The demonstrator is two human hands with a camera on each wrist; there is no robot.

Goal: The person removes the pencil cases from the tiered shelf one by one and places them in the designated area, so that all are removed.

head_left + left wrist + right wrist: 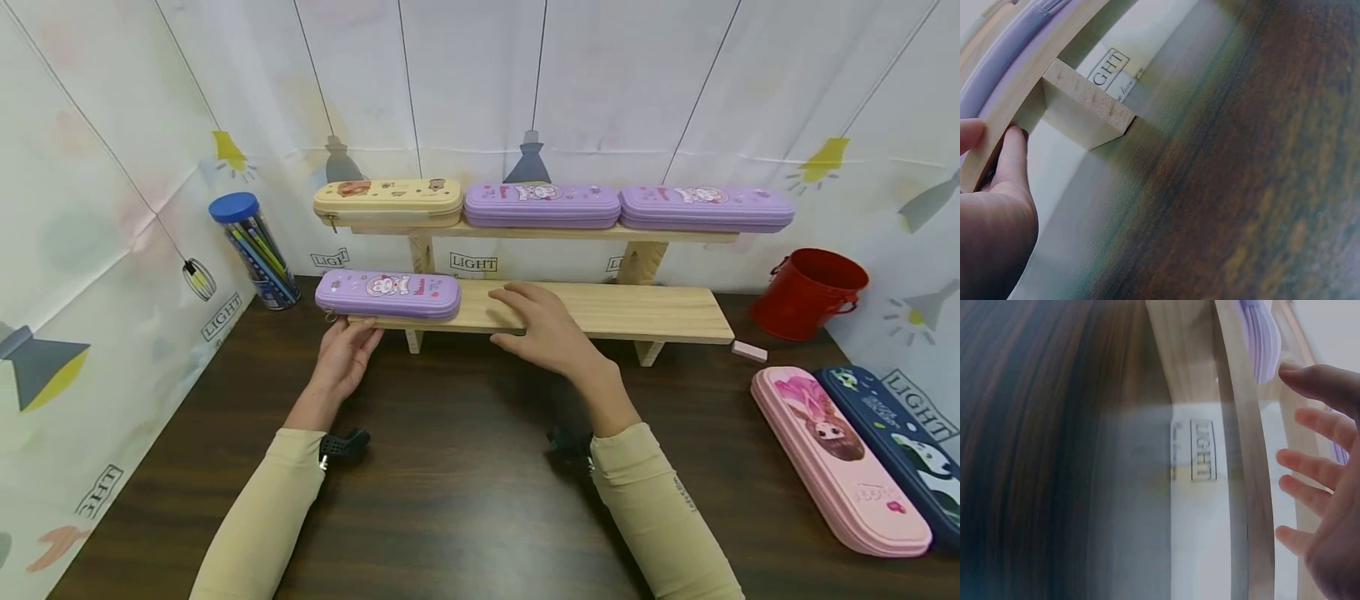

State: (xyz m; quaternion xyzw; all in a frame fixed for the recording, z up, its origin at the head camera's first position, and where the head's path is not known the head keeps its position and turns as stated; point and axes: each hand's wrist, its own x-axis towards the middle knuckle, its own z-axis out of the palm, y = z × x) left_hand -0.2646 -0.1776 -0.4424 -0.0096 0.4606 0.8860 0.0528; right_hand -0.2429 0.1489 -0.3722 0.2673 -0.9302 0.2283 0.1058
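Observation:
At the left end of the lower wooden shelf [592, 308] lies a purple pencil case [387, 295] with a cartoon figure on its lid and a zipper pull at its left. Just below that case, my left hand [345, 358] holds the shelf's front edge; in the left wrist view a thumb [1013, 156] reaches under the board and a fingertip lies at its edge. My right hand [543, 325] hovers over the middle of the same shelf, to the right of the case. Its fingers are spread and loosely bent, with nothing between them.
On the upper shelf [540, 234] sit a yellow pencil case [387, 202] and two purple ones. A blue-lidded tube of pens [255, 250] stands left, a red bucket [810, 293] right. An eraser [750, 352], a pink case [840, 458] and a navy case [900, 442] lie on the right.

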